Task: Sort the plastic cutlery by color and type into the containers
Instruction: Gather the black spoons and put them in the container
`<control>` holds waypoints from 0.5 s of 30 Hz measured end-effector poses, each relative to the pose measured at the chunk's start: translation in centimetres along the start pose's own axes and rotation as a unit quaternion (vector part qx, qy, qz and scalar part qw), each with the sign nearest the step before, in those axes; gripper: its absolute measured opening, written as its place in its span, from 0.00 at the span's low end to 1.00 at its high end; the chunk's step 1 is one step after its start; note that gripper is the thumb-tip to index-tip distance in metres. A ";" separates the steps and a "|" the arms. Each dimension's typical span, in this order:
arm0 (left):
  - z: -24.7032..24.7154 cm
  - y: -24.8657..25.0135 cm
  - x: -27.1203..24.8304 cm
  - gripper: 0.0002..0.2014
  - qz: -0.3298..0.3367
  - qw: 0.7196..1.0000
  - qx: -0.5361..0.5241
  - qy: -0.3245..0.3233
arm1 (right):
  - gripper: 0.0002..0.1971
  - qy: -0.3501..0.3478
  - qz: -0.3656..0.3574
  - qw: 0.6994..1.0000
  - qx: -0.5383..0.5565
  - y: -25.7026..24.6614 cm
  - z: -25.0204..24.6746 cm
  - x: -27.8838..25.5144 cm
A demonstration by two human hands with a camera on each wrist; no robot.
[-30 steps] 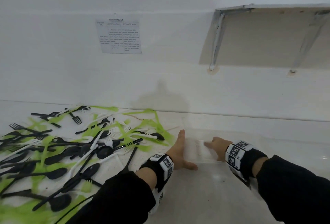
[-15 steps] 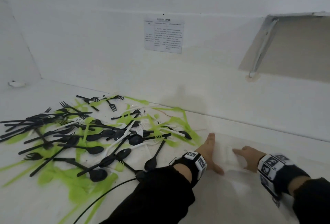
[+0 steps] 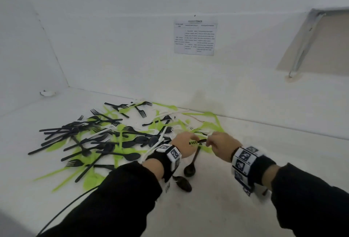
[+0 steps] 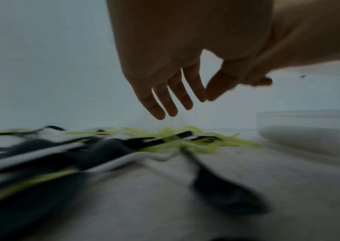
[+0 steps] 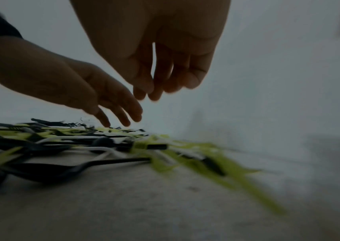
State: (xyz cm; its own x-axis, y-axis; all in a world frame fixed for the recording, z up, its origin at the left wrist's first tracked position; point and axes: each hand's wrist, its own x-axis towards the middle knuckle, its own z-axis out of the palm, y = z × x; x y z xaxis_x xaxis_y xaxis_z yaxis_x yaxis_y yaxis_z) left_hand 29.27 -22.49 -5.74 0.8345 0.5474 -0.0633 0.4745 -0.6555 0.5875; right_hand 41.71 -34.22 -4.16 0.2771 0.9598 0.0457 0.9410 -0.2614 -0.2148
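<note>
A jumbled pile of cutlery (image 3: 105, 138) in black, white and lime green lies on the white counter, left of centre. My left hand (image 3: 186, 142) and right hand (image 3: 219, 142) hover side by side over the pile's right edge. A black handle (image 3: 197, 141) shows between them. In the left wrist view my left hand (image 4: 185, 104) hangs with straight fingers and holds nothing. The right wrist view shows my right hand (image 5: 169, 88) with loose, empty fingers above the cutlery. Two black spoons (image 3: 190, 167) lie just in front of my left wrist. A clear container (image 4: 309, 130) stands to the right.
A printed sheet (image 3: 195, 37) hangs on the back wall. A recess with a metal bracket (image 3: 302, 51) is at the upper right. A black cable (image 3: 75, 204) trails from my left sleeve. The side wall meets the counter at the far left.
Both hands have left the clear container on the right and moved left over the pile's edge. The head view has swung left and down.
</note>
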 end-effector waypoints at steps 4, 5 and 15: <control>-3.7 -5.8 -1.2 0.16 -0.070 0.993 0.095 0.015 | 0.22 -0.157 -0.042 0.985 -0.057 -3.5 3.7 3.0; -4.1 -6.8 -1.4 0.17 -0.076 0.989 0.124 0.007 | 0.22 -0.172 -0.044 0.980 -0.089 -4.0 4.2 3.5; -6.4 -10.7 -0.3 0.15 -0.107 0.973 0.196 0.054 | 0.15 -0.082 -0.004 0.995 -0.048 -4.1 3.9 5.8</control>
State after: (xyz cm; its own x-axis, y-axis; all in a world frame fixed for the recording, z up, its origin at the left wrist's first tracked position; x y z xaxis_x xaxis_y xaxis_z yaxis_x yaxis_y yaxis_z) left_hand 22.14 -12.28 -6.85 0.6811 0.7303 -0.0522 0.7217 -0.6577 0.2161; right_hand 38.68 -27.20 -6.83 0.2409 0.9637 -0.1149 0.9597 -0.2541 -0.1197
